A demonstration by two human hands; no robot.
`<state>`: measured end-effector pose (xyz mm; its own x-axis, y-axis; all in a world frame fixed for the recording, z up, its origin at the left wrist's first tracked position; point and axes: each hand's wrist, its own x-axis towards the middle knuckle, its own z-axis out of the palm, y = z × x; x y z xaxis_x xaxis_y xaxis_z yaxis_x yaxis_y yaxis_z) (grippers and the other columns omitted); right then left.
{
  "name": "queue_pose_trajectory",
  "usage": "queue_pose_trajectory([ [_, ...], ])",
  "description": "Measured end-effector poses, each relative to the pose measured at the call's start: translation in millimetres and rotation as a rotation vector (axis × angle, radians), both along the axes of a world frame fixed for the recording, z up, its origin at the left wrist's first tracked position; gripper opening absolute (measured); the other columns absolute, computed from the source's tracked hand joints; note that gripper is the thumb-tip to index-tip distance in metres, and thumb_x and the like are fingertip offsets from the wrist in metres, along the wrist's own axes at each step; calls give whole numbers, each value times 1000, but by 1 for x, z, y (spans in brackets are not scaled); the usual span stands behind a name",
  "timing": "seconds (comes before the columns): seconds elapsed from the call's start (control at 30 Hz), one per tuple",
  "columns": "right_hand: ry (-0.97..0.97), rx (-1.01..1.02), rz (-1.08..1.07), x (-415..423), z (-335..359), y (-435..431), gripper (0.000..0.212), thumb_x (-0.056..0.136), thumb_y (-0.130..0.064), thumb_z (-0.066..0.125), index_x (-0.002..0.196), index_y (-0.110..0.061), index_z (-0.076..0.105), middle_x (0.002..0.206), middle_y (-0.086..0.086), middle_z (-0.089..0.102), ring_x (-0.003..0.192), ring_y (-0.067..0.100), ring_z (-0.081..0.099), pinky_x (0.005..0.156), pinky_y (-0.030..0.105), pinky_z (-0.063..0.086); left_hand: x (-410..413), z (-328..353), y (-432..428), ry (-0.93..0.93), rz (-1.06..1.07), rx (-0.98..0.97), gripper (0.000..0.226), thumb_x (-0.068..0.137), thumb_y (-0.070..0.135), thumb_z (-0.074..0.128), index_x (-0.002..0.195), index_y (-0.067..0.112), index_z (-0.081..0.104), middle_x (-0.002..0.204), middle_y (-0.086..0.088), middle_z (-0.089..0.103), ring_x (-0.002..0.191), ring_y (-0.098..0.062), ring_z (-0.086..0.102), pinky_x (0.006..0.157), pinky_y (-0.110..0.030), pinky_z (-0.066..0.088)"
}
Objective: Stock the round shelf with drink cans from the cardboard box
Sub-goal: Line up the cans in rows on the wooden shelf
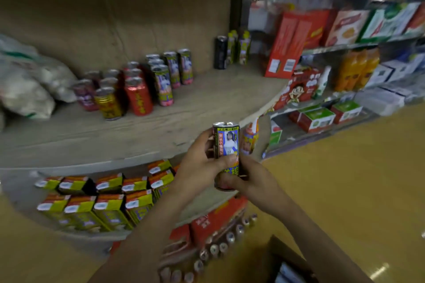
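drink can [226, 142] | upright | silver top, yellow-blue label | gripped by hands [199, 169] [251, 182]

Upright printed can [226, 145] (before shelf [138, 135])

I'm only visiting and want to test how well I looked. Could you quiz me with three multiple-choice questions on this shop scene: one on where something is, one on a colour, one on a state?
1. Where is the held can?
A) in the air just before the round shelf
B) deep in the cardboard box
C) on the floor

2. What colour is the tall can at the back right of the shelf?
A) white
B) black
C) pink

3. How is the held can posed?
A) lying on its side
B) crushed flat
C) upright

Answers:
1 A: the left hand and right hand hold it in front of the shelf's edge.
2 B: it is dark all over.
3 C: its silver top faces up.
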<state>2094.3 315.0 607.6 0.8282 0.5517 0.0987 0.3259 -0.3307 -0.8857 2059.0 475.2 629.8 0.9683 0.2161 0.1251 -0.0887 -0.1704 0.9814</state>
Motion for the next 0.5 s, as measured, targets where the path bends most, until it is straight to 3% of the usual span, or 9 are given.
queue_pose_trajectory([
  [0.13,-56,-2,53,6,12,32,25,88,-37,71,111,-30,63,94,-6,74,89,12,71,81,42,57,-2,13,32,-41,51,23,68,72,8,86,130,27,58,109,6,75,99,-13,72,91,-37,59],
  [0.23,-72,4,86,18,19,52,22,90,-18,74,102,-31,61,84,-24,72,80,-8,66,71,13,49,2,20,49,-65,87,47,63,67,16,83,121,38,58,109,6,75,100,-14,72,91,-38,58],
  [0.27,-86,-7,96,24,18,57,23,90,-18,73,106,-30,61,85,-27,71,82,-11,65,72,11,46,5,21,55,-72,93,59,62,69,13,84,118,39,57,109,6,74,100,-13,72,91,-36,58],
  [0.4,-113,-20,119,46,24,77,34,89,-31,74,119,-29,59,96,-26,71,91,-11,65,75,12,47,22,24,71,-77,142,75,63,76,7,85,122,38,55,110,9,73,101,-7,70,90,-30,56],
  [0.5,-112,-45,119,69,27,89,44,77,-51,71,117,-37,60,103,-16,72,94,1,67,83,30,54,44,25,79,-70,179,69,67,68,18,85,125,37,54,112,10,72,103,-8,70,90,-29,56],
])
